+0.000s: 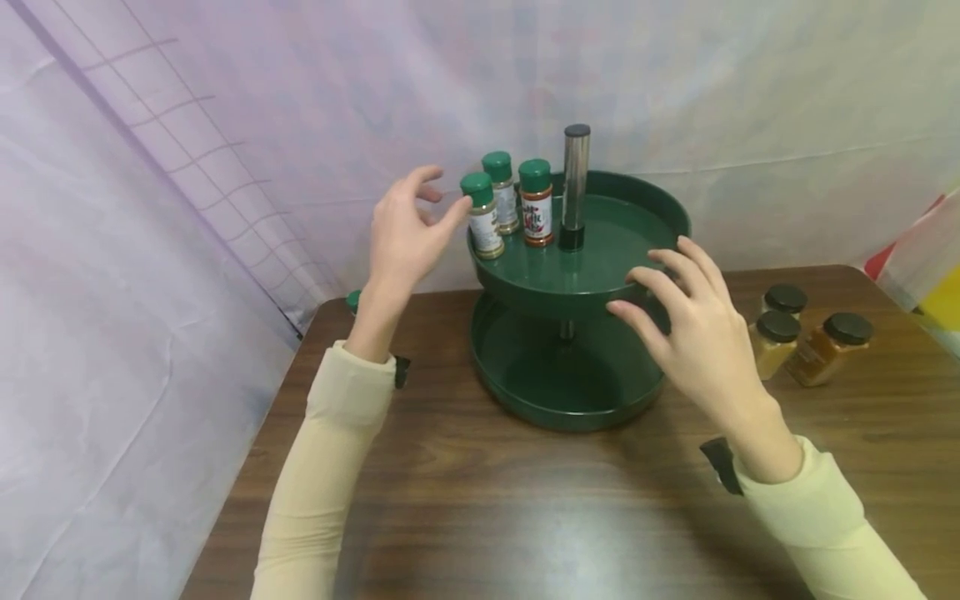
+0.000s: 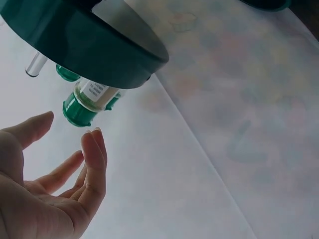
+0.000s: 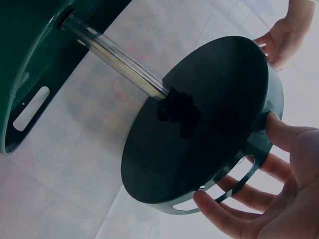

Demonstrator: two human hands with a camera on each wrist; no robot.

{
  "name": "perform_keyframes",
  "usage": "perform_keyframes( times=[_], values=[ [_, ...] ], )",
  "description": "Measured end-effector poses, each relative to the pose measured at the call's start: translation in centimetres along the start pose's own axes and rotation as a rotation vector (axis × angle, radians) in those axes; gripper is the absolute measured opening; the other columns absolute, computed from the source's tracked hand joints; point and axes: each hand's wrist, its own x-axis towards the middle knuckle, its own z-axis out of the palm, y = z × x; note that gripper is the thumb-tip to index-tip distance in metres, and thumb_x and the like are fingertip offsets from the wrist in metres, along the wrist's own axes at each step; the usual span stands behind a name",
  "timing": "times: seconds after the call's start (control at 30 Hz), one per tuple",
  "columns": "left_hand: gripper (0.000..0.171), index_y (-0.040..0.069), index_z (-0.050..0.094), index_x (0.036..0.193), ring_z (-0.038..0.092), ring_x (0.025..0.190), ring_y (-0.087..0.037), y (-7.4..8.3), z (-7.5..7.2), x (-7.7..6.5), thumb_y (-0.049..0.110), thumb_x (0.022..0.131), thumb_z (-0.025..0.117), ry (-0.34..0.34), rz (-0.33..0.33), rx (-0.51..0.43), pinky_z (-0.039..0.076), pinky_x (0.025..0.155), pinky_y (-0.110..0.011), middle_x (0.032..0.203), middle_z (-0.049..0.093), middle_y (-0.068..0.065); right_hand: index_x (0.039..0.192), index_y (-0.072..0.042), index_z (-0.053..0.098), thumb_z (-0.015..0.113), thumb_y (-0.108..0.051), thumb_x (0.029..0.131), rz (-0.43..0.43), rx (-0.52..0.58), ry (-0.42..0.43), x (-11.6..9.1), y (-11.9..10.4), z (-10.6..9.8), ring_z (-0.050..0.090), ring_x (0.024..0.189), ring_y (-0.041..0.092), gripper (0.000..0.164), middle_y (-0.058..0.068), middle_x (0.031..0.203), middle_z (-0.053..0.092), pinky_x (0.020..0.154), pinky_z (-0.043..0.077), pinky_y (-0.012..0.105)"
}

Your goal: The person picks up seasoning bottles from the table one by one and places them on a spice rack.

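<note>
The left hand, positioned at 8 o'clock, has its fingers parted, fingertips just beside the green-capped jar at 9 o'clock. The green tray occupies 10 to 11 o'clock; pale cloth extends toward 3 o'clock.

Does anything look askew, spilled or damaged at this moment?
Nothing stands out. Three green-capped clear spice jars stand upright on the upper tray of the round, dark-green two-tier stand, and no spill shows on the brown wood-grain table. The stand's slant in the wrist views looks like camera angle.
</note>
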Motion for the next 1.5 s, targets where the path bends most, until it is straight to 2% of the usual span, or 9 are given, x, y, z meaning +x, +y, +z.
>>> perform_keyframes(
  times=[0.5, 0.93, 1.3, 1.5],
  values=[
    [0.053, 0.01, 0.06, 0.139, 0.067, 0.089, -0.028, -2.1, -1.1, -0.6, 0.036, 0.095, 0.071, 0.054, -0.042, -0.005, 0.053, 0.077, -0.041, 0.119, 0.065, -0.015, 0.113, -0.003, 0.071, 0.081, -0.027, 0.087, -0.003, -0.002, 0.006, 0.0, 0.3, 0.1, 0.039, 0.142, 0.038, 0.037, 0.022, 0.131, 0.061, 0.088, 0.05, 0.066],
    [0.053, 0.007, 0.061, 0.136, 0.066, 0.091, -0.031, -5.8, -1.7, -2.1, 0.038, 0.095, 0.071, 0.069, -0.098, 0.035, 0.053, 0.081, -0.044, 0.12, 0.064, -0.019, 0.112, -0.003, 0.072, 0.082, -0.024, 0.086, -0.006, 0.003, 0.008, 0.0, 0.3, 0.1, 0.04, 0.141, 0.04, 0.036, 0.022, 0.128, 0.061, 0.091, 0.049, 0.066],
    [0.053, 0.003, 0.059, 0.137, 0.064, 0.097, -0.037, -9.3, -2.0, -3.6, 0.036, 0.096, 0.069, 0.046, -0.198, 0.05, 0.05, 0.087, -0.048, 0.123, 0.062, -0.023, 0.114, -0.004, 0.073, 0.085, -0.017, 0.081, 0.011, 0.003, 0.005, 0.0, 0.0, 0.0, 0.04, 0.141, 0.039, 0.037, 0.021, 0.128, 0.062, 0.088, 0.051, 0.064],
    [0.054, 0.004, 0.059, 0.137, 0.065, 0.097, -0.037, -11.1, -2.1, -4.3, 0.036, 0.095, 0.069, 0.049, -0.235, 0.062, 0.051, 0.087, -0.049, 0.123, 0.062, -0.023, 0.113, -0.005, 0.073, 0.085, -0.017, 0.081, 0.004, 0.013, 0.014, 0.0, 0.0, 0.0, 0.041, 0.14, 0.04, 0.036, 0.021, 0.127, 0.063, 0.093, 0.049, 0.064]
  ],
)
